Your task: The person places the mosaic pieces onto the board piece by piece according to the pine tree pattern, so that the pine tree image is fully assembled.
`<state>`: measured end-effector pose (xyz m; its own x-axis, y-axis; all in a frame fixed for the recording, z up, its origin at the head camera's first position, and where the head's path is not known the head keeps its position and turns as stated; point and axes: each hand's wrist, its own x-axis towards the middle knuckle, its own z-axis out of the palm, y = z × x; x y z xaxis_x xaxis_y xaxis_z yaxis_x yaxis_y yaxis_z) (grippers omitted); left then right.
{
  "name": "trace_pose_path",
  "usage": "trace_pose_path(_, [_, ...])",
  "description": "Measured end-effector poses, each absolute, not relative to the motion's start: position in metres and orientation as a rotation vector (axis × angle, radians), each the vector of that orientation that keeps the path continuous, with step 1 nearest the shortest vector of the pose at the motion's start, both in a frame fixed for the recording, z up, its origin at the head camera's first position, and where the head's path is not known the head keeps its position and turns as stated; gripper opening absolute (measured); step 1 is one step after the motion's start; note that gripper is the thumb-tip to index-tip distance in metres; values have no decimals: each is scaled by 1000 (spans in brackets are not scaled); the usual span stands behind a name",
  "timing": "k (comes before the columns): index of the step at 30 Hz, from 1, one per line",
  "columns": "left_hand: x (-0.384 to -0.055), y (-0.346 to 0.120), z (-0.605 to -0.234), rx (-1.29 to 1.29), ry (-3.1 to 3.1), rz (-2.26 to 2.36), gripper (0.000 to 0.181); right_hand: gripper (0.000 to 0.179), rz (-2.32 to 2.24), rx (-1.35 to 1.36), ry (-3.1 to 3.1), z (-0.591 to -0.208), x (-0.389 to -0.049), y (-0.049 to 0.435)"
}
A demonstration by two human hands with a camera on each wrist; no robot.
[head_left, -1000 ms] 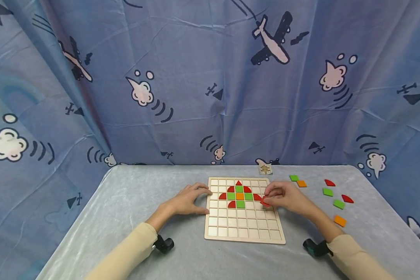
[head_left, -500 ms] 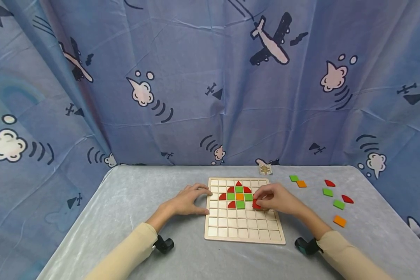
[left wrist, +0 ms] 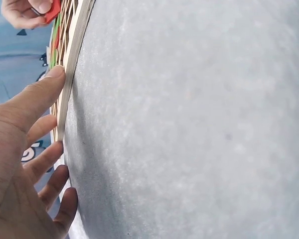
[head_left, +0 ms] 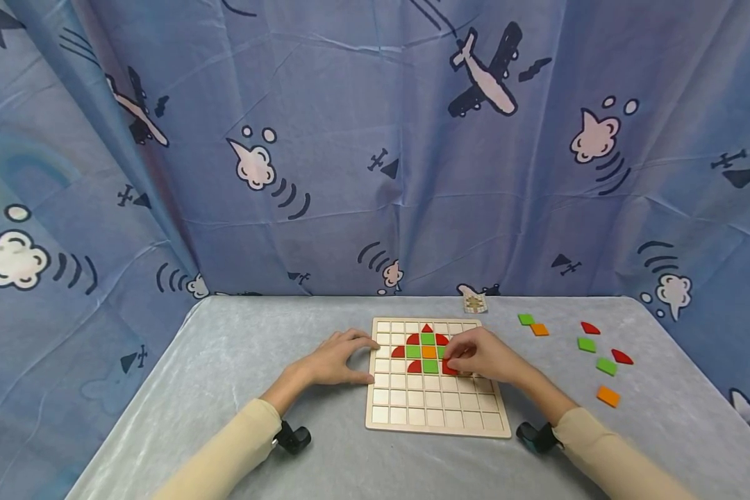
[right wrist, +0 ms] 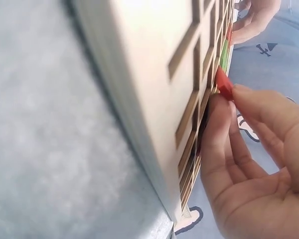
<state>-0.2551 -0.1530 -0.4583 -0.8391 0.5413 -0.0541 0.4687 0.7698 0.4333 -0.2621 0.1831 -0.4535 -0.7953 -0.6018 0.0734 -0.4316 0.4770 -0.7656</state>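
A wooden grid board [head_left: 412, 415] lies on the table, with red, green and orange pieces set in its upper cells around an orange square [head_left: 428, 352]. Over the board's right half, my right hand [head_left: 486, 355] pinches a red quarter-circle piece [head_left: 448, 367] between thumb and fingers, just right of a green square [head_left: 430, 367]. The right wrist view shows this red piece [right wrist: 224, 84] tilted at the grid. My left hand [head_left: 337, 357] rests at the board's left edge; its thumb [left wrist: 54, 74] and fingertips touch the rim, fingers spread. The right hand covers some cells.
Loose pieces lie right of the board: green squares [head_left: 586, 345], orange squares [head_left: 608, 396] and red quarter-circles [head_left: 622, 357]. A small patterned card [head_left: 475, 303] lies at the table's back edge. A blue printed curtain [head_left: 325, 139] hangs behind the grey-covered table [head_left: 256, 333].
My right hand has moved left across the board with the red piece, from its right edge to the cell beside the lower green square. The left hand has stayed at the edge.
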Motion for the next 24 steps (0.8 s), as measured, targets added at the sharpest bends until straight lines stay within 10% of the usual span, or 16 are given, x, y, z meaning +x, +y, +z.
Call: trace_pose_path(24, [-254, -149, -454, 824, 2807, 591, 62, 9, -1132, -937, 2601, -455, -263, 173])
